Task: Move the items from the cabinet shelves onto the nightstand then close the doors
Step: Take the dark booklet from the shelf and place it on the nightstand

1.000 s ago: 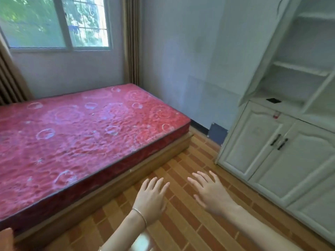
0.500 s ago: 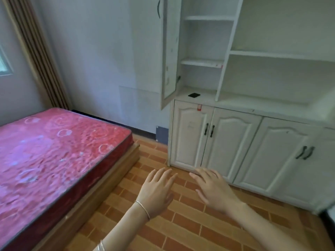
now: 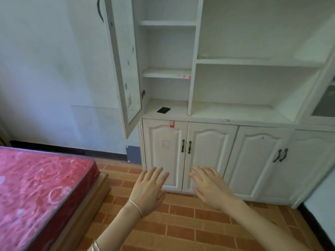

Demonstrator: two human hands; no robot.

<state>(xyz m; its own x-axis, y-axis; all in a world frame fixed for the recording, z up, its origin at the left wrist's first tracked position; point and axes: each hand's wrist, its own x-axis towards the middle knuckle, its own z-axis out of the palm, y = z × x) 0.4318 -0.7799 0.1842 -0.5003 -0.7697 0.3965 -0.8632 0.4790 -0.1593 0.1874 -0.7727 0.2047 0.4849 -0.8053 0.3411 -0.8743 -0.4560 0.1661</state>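
A white cabinet (image 3: 235,116) fills the wall ahead, its upper shelves open to view. The upper left glass door (image 3: 125,69) swings out toward me. A small flat black item (image 3: 163,110) lies on the lowest shelf of the narrow left bay. The other shelves look bare. My left hand (image 3: 148,191) and my right hand (image 3: 210,187) hover side by side in front of the lower doors, fingers spread, holding nothing. No nightstand is in view.
A bed with a red patterned mattress (image 3: 36,192) on a wooden base stands at the left. The lower cabinet doors (image 3: 186,154) are closed. Another glass door (image 3: 324,98) stands open at the far right. Brick-pattern floor lies between bed and cabinet.
My view has swung right from the bed and window to face the cabinet, which is now closer. Both hands stay spread and held out in front of me.
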